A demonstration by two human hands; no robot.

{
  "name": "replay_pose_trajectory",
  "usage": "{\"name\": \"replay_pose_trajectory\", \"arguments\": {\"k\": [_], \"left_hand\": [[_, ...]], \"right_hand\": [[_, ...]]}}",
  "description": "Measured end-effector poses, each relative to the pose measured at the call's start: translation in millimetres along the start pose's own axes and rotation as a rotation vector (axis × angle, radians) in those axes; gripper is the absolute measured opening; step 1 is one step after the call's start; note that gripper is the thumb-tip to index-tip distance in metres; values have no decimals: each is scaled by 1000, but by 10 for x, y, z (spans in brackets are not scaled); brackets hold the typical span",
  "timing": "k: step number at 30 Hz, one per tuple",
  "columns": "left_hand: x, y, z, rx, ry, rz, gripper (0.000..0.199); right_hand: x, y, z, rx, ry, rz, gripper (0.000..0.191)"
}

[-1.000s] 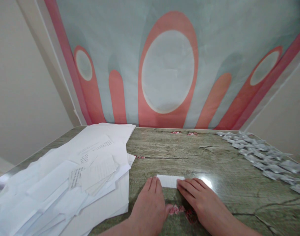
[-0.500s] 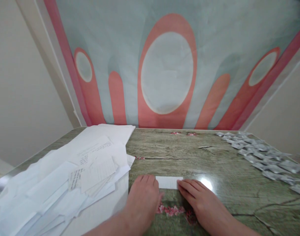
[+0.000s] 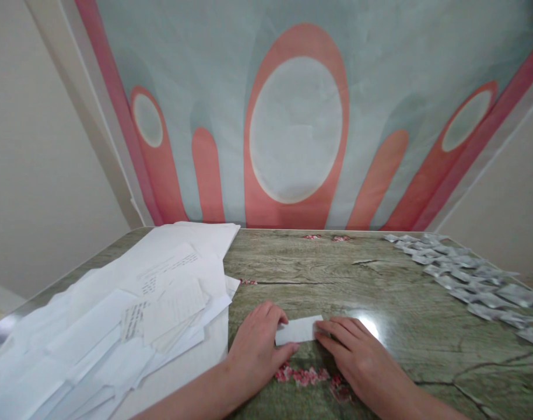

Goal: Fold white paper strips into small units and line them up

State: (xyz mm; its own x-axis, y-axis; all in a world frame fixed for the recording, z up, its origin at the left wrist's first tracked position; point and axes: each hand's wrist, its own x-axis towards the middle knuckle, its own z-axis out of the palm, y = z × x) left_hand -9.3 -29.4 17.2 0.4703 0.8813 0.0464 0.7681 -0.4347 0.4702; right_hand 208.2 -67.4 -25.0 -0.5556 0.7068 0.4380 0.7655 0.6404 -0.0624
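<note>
A small folded strip of white paper (image 3: 298,330) lies between my two hands at the front middle of the table, its right end a little higher than its left in the view. My right hand (image 3: 358,353) has its fingers closed on the right end of the strip. At the left end, my left hand (image 3: 260,344) has thumb and forefinger spread, the forefinger by the upper edge and the thumb by the lower one. Its other fingers curl beside the strip and are partly hidden.
Loose white papers (image 3: 95,332), some printed, are heaped across the left of the table (image 3: 301,280). Rows of small folded or twisted paper pieces (image 3: 476,286) lie along the right side. A wall hanging (image 3: 188,70) with red shapes rises behind the far edge.
The strip has tilted, its left end dropping toward me. My left thumb and forefinger have parted from their tighter curl. My right hand stays at the strip's right end.
</note>
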Motion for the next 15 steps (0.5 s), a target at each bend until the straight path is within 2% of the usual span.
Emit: {"name": "replay_pose_trajectory", "arguments": {"k": [5,15], "left_hand": [[-5,-11,-13,-8,-1,-33,31],[-1,-27,-6,-16,19,-23,23]], "right_hand": [[-19,5,24,3,14,-20,27],[4,-20,-2,33,21,-22,25]]}}
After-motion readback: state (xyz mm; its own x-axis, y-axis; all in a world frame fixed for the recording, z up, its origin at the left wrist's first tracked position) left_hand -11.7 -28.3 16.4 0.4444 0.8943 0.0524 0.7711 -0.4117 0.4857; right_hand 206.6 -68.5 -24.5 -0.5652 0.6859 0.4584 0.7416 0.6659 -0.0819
